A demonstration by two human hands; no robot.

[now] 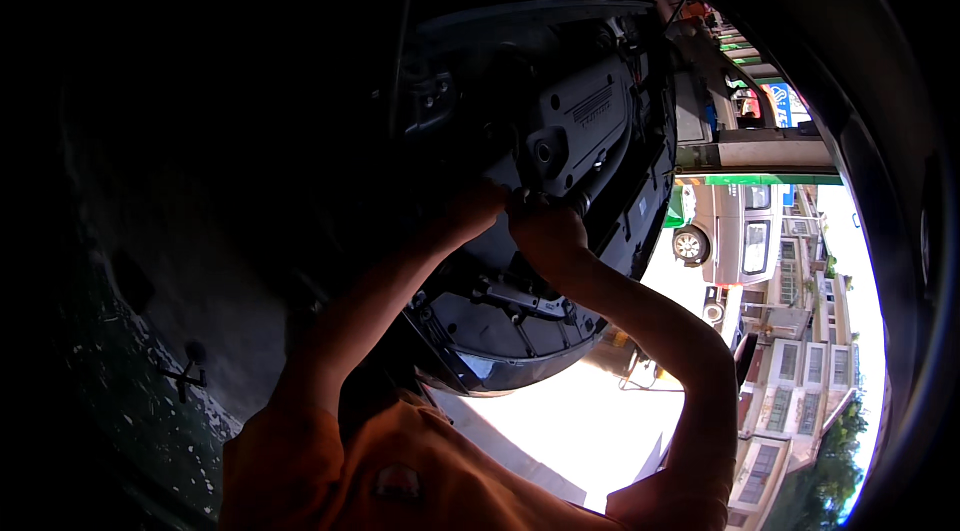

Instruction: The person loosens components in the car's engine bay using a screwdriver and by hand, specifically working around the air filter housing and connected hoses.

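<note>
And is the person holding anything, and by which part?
It cannot be told: the left hand and right hand are close together near the engine cover, too shadowed to show any hold.

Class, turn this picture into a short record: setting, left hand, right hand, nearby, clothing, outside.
Setting: engine bay, dimly lit
Left: left hand, close beside the right; grip unclear
Right: right hand, fingers hidden; grip unclear
Nearby: engine cover, just beyond both hands
Clothing: orange shirt
Outside: van and building in bright daylight
</note>
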